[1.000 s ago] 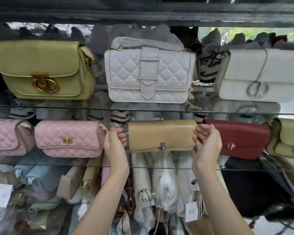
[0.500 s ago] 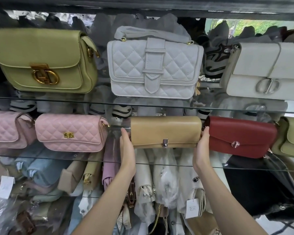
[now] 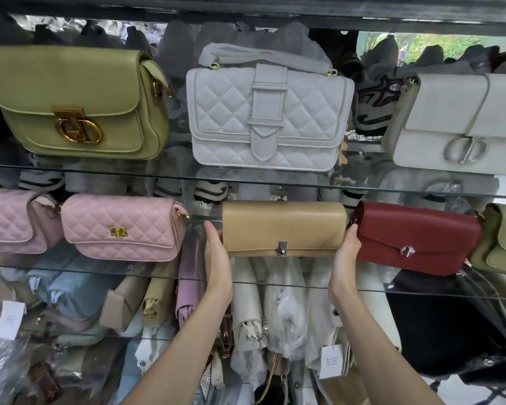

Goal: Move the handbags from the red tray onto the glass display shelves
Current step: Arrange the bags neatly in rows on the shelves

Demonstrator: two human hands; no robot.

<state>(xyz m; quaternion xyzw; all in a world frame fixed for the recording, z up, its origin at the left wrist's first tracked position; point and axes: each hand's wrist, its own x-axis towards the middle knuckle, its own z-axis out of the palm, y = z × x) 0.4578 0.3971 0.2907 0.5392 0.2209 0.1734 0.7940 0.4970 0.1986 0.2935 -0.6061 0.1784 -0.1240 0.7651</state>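
So, tan handbag (image 3: pixel 284 226) sits on the middle glass shelf (image 3: pixel 275 283), red handbag (image 3: pixel 418 235) just beside at 3 o'clock. My left hand (image 3: pixel 216 258) and right hand (image 3: pixel 345 258) press flat on its ends, fingers straight, gripping nothing. Risk: a sideways nudge could topple the red one

Glass shelves (image 3: pixel 176 176) carry handbags (image 3: pixel 269 118), apparently eight.

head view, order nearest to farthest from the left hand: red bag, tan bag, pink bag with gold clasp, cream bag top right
1. tan bag, the left hand touches its end
2. pink bag, just left
3. red bag, right of the tan bag
4. cream bag, upper shelf, far right
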